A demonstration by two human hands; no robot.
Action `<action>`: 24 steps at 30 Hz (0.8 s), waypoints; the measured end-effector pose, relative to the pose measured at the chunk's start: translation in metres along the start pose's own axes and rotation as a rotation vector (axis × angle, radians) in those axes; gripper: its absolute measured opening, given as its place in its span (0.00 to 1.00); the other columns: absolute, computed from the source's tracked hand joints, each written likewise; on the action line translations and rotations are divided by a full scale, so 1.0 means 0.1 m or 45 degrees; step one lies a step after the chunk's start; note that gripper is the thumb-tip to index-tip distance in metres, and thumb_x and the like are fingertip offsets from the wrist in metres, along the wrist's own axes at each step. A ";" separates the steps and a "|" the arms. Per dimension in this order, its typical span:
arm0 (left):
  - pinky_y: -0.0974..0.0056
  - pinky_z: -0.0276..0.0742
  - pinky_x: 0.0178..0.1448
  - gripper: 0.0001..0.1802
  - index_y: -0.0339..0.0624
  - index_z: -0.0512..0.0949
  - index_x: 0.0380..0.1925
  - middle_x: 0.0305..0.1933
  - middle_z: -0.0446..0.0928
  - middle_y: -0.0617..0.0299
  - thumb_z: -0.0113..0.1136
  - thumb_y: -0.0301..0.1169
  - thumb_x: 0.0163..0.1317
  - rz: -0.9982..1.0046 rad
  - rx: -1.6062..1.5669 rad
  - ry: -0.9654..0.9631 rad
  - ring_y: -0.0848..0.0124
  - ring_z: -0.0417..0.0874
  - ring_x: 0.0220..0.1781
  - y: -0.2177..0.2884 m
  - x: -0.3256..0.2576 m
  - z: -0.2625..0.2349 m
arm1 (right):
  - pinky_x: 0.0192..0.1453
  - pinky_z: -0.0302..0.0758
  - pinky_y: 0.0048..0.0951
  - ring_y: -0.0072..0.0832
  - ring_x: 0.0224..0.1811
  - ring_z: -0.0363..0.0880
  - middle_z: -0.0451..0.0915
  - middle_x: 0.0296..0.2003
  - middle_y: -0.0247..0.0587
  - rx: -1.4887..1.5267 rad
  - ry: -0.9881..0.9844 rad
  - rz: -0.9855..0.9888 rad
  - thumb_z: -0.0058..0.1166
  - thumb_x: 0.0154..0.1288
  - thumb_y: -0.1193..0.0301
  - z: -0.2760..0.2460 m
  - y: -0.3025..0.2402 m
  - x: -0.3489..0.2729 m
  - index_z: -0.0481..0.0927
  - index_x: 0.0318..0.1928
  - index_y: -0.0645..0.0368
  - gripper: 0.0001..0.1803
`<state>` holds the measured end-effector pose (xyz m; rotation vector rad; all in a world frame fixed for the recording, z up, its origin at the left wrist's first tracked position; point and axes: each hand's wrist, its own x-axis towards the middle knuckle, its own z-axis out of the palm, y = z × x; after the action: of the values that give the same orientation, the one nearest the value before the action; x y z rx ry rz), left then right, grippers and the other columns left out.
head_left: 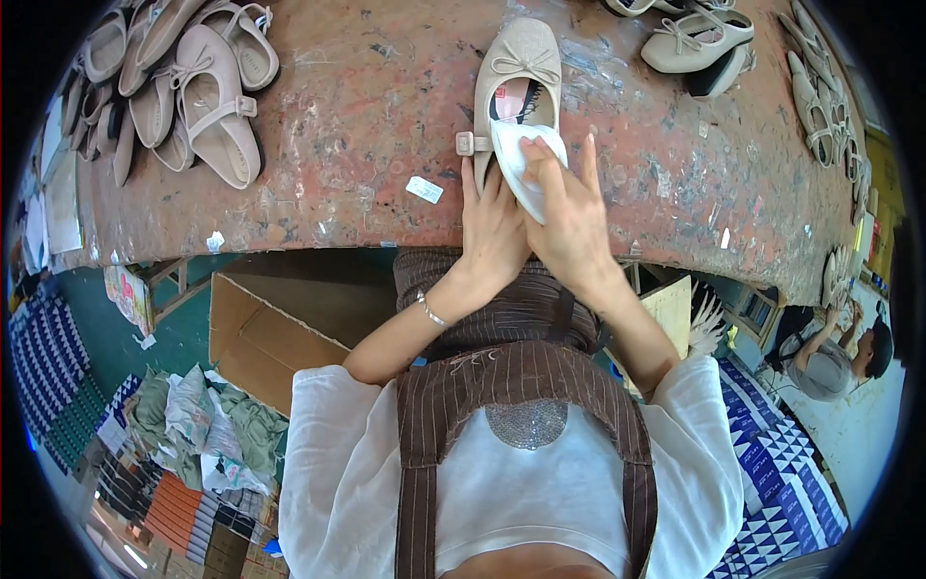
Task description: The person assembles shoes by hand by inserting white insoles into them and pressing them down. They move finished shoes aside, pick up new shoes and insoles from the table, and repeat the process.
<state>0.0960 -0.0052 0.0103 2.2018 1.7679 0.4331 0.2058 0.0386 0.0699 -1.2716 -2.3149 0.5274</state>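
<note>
A beige ballet flat [519, 72] with a fine textured upper, a small bow at the toe and a buckled side strap is lying on the worn tabletop [367, 125], whose reddish surface is scuffed and blotched with grey. The shoe's long axis is running away from the person, toe pointing to the far edge, heel toward the body. The left hand [492, 236] is pressing against the heel end, its fingers [475, 188] curling along the shoe's left side beside the strap. The right hand [571, 227] is gripping a soft white cloth [516, 159], fingers [550, 174] closing over it and holding it at the shoe's opening, where a pink lining is showing. A heap of similar beige strap shoes [198, 92] is lying at the far left of the tabletop, more pairs [699, 43] at the far right. A small white tag [424, 189] is lying near the left hand. Below the tabletop's edge an open cardboard box [265, 333] is standing.
</note>
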 end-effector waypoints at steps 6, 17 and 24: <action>0.36 0.54 0.72 0.32 0.34 0.69 0.64 0.66 0.69 0.45 0.59 0.38 0.61 0.014 0.139 0.026 0.50 0.61 0.74 0.02 0.04 0.15 | 0.77 0.52 0.52 0.45 0.54 0.80 0.81 0.45 0.53 -0.323 0.071 -0.103 0.50 0.54 0.81 0.37 0.39 0.63 0.77 0.49 0.67 0.19; 0.39 0.60 0.71 0.25 0.31 0.75 0.55 0.57 0.76 0.47 0.58 0.32 0.59 -0.018 0.041 0.236 0.51 0.69 0.68 0.08 0.12 0.13 | 0.77 0.52 0.56 0.46 0.46 0.79 0.78 0.36 0.49 -0.347 0.137 0.049 0.48 0.54 0.85 0.48 0.42 0.85 0.73 0.37 0.65 0.08; 0.42 0.58 0.73 0.28 0.41 0.74 0.61 0.58 0.77 0.53 0.59 0.34 0.59 -0.024 0.021 0.192 0.54 0.70 0.69 0.05 0.08 0.08 | 0.77 0.50 0.54 0.54 0.63 0.73 0.74 0.56 0.66 -0.313 0.100 0.040 0.49 0.59 0.76 0.40 0.20 0.66 0.70 0.58 0.75 0.26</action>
<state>0.1054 0.0018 0.0050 2.2136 1.8727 0.5966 0.1663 0.1002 0.0394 -1.4148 -2.3514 0.2017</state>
